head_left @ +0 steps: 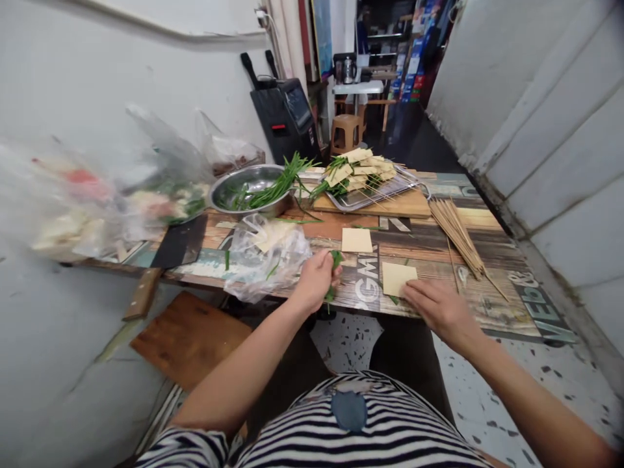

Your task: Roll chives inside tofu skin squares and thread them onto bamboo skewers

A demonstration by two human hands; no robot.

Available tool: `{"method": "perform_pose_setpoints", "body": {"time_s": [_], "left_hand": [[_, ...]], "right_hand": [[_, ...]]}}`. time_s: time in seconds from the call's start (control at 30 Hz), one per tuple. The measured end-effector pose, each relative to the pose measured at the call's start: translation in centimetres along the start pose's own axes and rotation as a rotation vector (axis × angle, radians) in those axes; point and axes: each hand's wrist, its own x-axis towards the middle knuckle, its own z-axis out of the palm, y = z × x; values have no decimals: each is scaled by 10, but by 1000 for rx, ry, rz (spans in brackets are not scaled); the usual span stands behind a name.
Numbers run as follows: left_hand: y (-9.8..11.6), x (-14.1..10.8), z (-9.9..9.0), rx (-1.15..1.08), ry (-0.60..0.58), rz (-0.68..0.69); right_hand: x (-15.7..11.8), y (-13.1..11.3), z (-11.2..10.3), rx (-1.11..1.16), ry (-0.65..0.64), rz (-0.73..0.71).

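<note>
My left hand (316,281) is closed around a small bunch of green chives (335,261), whose ends stick out above and below the fingers. The fingers of my right hand (439,305) are stretched out and touch the lower right corner of a pale yellow tofu sheet square (396,279) near the table's front edge. Bits of green show beneath that square. Another tofu sheet square (357,240) lies flat a little farther back, between my hands. Left of my left hand is a clear plastic bag (268,253) with more pale sheets in it.
A metal tray (348,203) of skewered tofu rolls (358,172) rests on a wooden board (414,203). Bamboo skewers (455,234) lie at the right. Chives fill part of a steel bowl (229,188). A cleaver (180,244) overhangs the table's front left edge, beside filled plastic bags (88,214).
</note>
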Motion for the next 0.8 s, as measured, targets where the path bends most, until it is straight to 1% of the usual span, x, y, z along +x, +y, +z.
{"method": "perform_pose_setpoints", "body": {"time_s": [0.07, 0.1, 0.13, 0.17, 0.2, 0.27, 0.3, 0.33, 0.37, 0.47, 0.53, 0.7, 0.8], "left_hand": [[-7, 3, 18, 237, -59, 106], [-8, 5, 28, 365, -103, 170], [-9, 8, 38, 486, -152, 234], [-9, 10, 50, 590, -204, 295], [-8, 13, 61, 669, -256, 342], [-6, 20, 83, 766, -353, 402], [-4, 23, 92, 796, -393, 419], [-3, 26, 100, 821, -427, 428], [-2, 30, 106, 843, -457, 430], [0, 37, 114, 880, -533, 401], [2, 39, 114, 871, -580, 371], [5, 39, 114, 869, -674, 280], [6, 38, 116, 885, -692, 276]], "right_hand": [[-13, -6, -5, 18, 175, 171], [-15, -7, -10, 39, 245, 257], [-15, -8, -14, 81, 275, 323], [-12, -8, -18, 147, 262, 366], [-8, -8, -20, 235, 215, 390], [2, -8, -18, 423, 84, 426], [7, -7, -14, 494, 44, 452], [11, -6, -9, 534, 39, 485], [14, -4, -4, 549, 62, 522], [15, 1, 8, 571, 154, 602], [14, 3, 9, 628, 151, 645], [11, -1, -1, 886, 141, 834], [12, -4, -6, 1005, 174, 874]]}}
